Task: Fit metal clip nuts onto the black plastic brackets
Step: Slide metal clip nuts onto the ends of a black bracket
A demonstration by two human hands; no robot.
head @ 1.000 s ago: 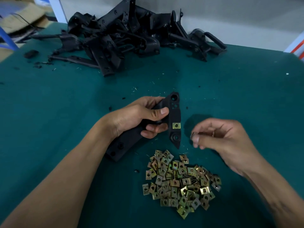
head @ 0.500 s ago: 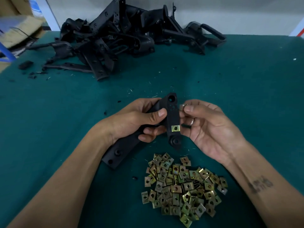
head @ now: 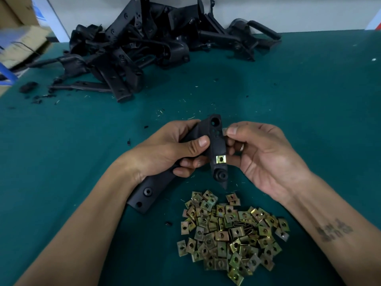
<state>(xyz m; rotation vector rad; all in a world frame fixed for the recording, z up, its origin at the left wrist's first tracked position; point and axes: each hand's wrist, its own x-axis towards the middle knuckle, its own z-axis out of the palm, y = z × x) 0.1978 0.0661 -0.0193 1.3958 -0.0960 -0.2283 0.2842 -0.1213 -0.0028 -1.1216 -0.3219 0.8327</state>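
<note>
With the left hand [head: 175, 151] gripping the angled black plastic bracket [head: 216, 145], the right hand [head: 266, 157], pinching a small brass-coloured metal clip nut [head: 224, 131] at its edge, could skew it and drop it onto the green tabletop [head: 309, 100].

Your left hand [head: 171, 153] grips the bracket [head: 217, 145], thumb curled across its front face. The bracket's long leg runs down-left under your palm to the green table [head: 309, 96]. One clip nut [head: 221, 159] sits fitted on the bracket, below your left thumb. Your right hand [head: 266, 157] meets the bracket's right edge, thumb and forefinger pinching a second nut [head: 224, 131] near the bracket's upper hole. The nut is mostly hidden. Nearer you than the bracket lies the nut pile [head: 231, 236]. Beyond the bracket, at the table's far edge, lies a bracket heap [head: 148, 48].
</note>
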